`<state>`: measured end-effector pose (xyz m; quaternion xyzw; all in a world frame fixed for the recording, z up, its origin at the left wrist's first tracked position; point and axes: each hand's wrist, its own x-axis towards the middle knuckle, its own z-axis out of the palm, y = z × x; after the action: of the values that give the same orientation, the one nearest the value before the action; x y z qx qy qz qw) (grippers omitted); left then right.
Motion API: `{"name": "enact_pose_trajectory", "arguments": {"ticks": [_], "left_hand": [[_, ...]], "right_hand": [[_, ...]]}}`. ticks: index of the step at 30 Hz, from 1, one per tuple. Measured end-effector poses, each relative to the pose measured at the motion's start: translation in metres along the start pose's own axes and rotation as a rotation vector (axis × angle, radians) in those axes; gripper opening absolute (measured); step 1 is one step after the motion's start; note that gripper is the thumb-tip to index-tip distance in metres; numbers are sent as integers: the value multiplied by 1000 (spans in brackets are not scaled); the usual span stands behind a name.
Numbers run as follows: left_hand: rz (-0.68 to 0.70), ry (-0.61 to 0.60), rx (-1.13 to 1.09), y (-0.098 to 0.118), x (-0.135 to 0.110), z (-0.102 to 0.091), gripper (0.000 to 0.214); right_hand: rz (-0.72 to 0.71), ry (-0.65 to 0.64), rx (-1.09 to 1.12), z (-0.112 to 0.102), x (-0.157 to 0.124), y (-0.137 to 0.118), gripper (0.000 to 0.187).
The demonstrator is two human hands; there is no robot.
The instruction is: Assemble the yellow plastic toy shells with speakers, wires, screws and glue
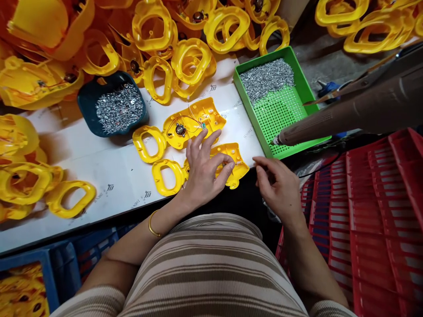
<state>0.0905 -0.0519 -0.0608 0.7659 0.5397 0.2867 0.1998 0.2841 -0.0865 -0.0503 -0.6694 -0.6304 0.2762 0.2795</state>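
Observation:
My left hand (206, 169) is over the nearer yellow plastic shell (236, 160), thumb and index fingertip pinched, other fingers extended. Anything in that pinch is too small to make out. Beyond it lies a second yellow plastic shell (194, 121), open side up, with a small round speaker (180, 129), thin wires and a little circuit board (202, 126). Both shells end in a ring-shaped handle to the left. My right hand (279, 187) is at the table edge, right of the nearer shell, its fingers curled in; whatever they hold is hidden.
A green tray (246, 110) of screws stands at the right, a brown powered screwdriver (330, 121) reaching over it. A dark tub (87, 110) holds more screws. Yellow shells (193, 61) pile up behind. Red crates (370, 211) stand right, a blue crate (49, 273) left.

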Motion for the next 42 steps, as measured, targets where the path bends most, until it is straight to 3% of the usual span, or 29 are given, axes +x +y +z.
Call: {"name": "enact_pose_trajectory", "arguments": {"ticks": [3, 6, 10, 16, 20, 28, 33, 38, 42], "left_hand": [[-32, -20, 18, 3, -2, 4, 19], [-65, -28, 31, 5, -2, 6, 19], [-86, -50, 37, 7, 1, 8, 17], [-96, -63, 66, 11, 2, 7, 17], [-76, -57, 84, 10, 2, 9, 20], [-19, -44, 50, 5, -4, 11, 20], [5, -2, 17, 3, -12, 9, 17], [20, 26, -27, 0, -14, 4, 16], [32, -35, -43, -4, -9, -8, 16]], "right_hand": [[145, -79, 46, -2, -6, 2, 28], [196, -55, 239, 4, -4, -2, 38], [165, -93, 399, 18, 2, -6, 44], [63, -154, 281, 30, 1, -2, 48], [68, -165, 295, 32, -1, 0, 48], [348, -284, 680, 28, 15, 3, 65], [381, -424, 805, 26, 20, -1, 57], [433, -355, 906, 32, 17, -6, 56], [418, -405, 875, 34, 18, -7, 57]]}}
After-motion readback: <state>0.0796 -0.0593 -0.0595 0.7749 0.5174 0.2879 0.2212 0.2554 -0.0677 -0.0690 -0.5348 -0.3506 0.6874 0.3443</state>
